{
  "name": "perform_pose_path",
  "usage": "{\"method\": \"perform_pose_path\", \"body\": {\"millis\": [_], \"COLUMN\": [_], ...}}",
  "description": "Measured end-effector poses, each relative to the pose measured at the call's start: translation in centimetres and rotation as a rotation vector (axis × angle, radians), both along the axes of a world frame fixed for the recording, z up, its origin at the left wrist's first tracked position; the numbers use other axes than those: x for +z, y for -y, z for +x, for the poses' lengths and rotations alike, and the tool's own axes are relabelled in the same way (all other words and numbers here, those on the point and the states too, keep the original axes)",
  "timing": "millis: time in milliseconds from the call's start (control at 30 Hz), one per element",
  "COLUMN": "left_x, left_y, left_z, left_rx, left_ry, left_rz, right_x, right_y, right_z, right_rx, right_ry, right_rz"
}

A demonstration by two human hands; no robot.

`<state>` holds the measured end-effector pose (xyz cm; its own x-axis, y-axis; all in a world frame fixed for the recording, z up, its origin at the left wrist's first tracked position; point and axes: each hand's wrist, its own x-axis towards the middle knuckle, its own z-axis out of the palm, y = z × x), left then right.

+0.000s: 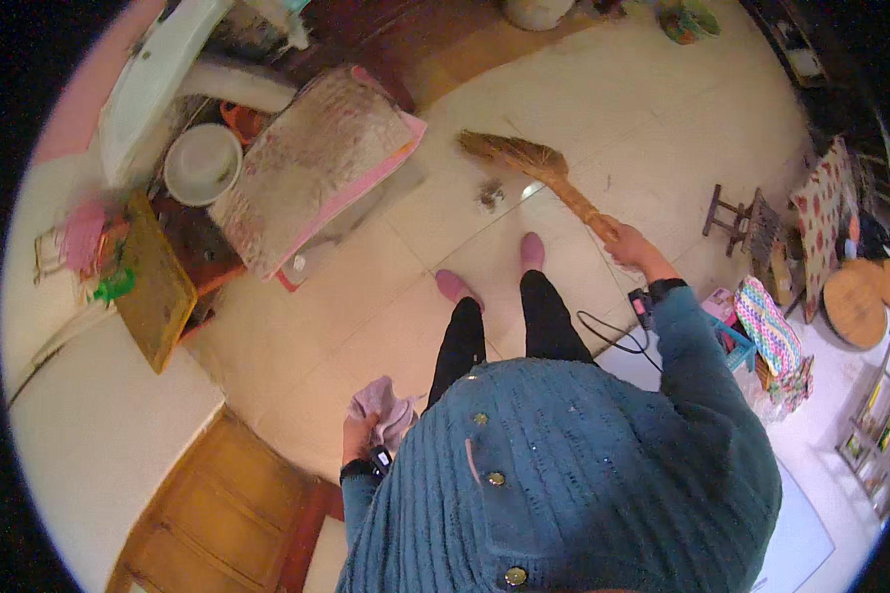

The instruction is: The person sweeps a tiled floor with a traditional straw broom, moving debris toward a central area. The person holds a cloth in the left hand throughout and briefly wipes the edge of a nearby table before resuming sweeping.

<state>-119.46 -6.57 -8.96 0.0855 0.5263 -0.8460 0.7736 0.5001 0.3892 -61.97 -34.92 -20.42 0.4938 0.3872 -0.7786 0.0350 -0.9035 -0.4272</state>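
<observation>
My right hand (624, 246) is closed around the handle of a straw broom (515, 153). The broom slants away to the upper left, its bristle head over the tiled floor (371, 296). A small dark heap of sweepings (491, 196) lies on the tiles just below the bristles, apart from them. Low at my left side, my left hand (359, 436) grips a crumpled pale mauve cloth (386, 406). Its fingers are partly hidden by the cloth. My pink shoes (460, 287) stand on the floor between the two hands.
A cloth-covered table (319, 163) with a pink edge stands ahead on the left, beside a white basin (203, 164). A yellow-edged board (156, 289) and a wooden door (215, 511) are at left. On the right are a small stool (756, 226), a blue basket (734, 345) and a round wooden seat (854, 304).
</observation>
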Motion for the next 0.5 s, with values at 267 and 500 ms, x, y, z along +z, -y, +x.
{"method": "perform_pose_path", "body": {"millis": [267,500], "left_x": [0.5,1.9], "left_y": [-1.4,-1.3], "left_z": [1.1,3.4], "left_rx": [-0.107,-0.071], "left_ry": [-0.132,-0.183], "left_rz": [-0.071,-0.089], "right_x": [-6.1,-1.5], "right_y": [-4.8,-0.4], "right_z": [-8.0,-7.7], "right_rx": [-0.341,-0.464], "right_ry": [-0.226,-0.428], "right_rz": [0.072,0.265]}}
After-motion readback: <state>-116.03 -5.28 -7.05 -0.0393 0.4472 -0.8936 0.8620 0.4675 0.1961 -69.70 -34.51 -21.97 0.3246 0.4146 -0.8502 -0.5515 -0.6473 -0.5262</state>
